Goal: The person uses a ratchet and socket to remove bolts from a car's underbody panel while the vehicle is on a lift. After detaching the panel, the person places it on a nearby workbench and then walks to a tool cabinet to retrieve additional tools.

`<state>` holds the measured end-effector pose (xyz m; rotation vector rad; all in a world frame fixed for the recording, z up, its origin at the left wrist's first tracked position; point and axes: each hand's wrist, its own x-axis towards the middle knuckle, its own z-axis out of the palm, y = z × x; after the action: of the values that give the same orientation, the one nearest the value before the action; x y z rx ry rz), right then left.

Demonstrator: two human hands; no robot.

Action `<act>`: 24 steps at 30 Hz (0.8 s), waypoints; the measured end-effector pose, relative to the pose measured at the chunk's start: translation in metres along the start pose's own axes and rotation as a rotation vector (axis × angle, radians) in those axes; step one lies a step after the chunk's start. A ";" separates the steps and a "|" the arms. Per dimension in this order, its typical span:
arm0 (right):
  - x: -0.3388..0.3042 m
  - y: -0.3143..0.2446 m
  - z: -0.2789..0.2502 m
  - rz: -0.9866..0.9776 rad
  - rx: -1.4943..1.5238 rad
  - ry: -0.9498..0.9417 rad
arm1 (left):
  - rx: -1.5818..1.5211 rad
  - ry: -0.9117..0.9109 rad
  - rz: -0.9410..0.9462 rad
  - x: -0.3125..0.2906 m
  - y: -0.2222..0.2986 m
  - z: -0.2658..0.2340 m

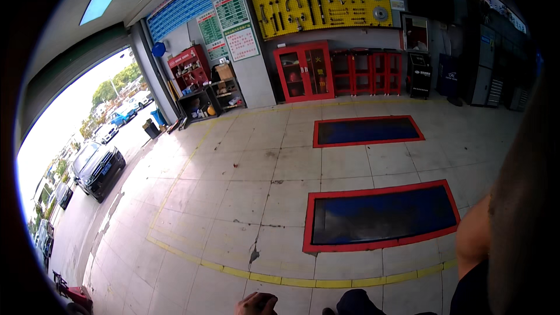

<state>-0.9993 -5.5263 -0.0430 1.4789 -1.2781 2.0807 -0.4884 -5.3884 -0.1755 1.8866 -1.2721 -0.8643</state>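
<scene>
My left hand (254, 303) shows at the lower edge, partly cut off by the frame. Its fingers are curled together, and what they hold, if anything, is hidden. Beneath it is the tiled floor (233, 274), well apart from any tool or shelf. A bare bent arm (473, 239), seemingly my right, rises along the right side very close to the camera. The right hand itself lies outside the picture. Dark clothing (359, 303) and a shoe tip show at the bottom, right of the left hand.
Two red-framed dark floor panels (385, 213) lie ahead, near a yellow floor line (265, 277). Along the back wall stand a red glass-door cabinet (304, 73), red racks (366, 74) and a yellow tool board (321, 0). Cars (96, 166) are outside the open doorway at left.
</scene>
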 end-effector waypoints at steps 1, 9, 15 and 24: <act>0.010 0.021 0.026 0.005 -0.022 0.012 | -0.008 -0.034 0.005 0.041 0.043 0.001; 0.131 0.132 0.247 -0.066 -0.151 0.134 | 0.198 -0.330 -0.266 0.436 -0.145 0.068; 0.167 0.232 0.459 -0.172 -0.176 0.213 | 0.138 -0.197 -0.779 0.427 -0.346 0.073; 0.208 0.297 0.578 -0.399 -0.404 0.423 | 0.029 -0.507 -0.501 0.817 -0.236 0.125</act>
<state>-0.9309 -6.2007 0.0382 0.9557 -1.0510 1.6364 -0.2351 -6.1155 -0.5568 2.1263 -1.0925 -1.6757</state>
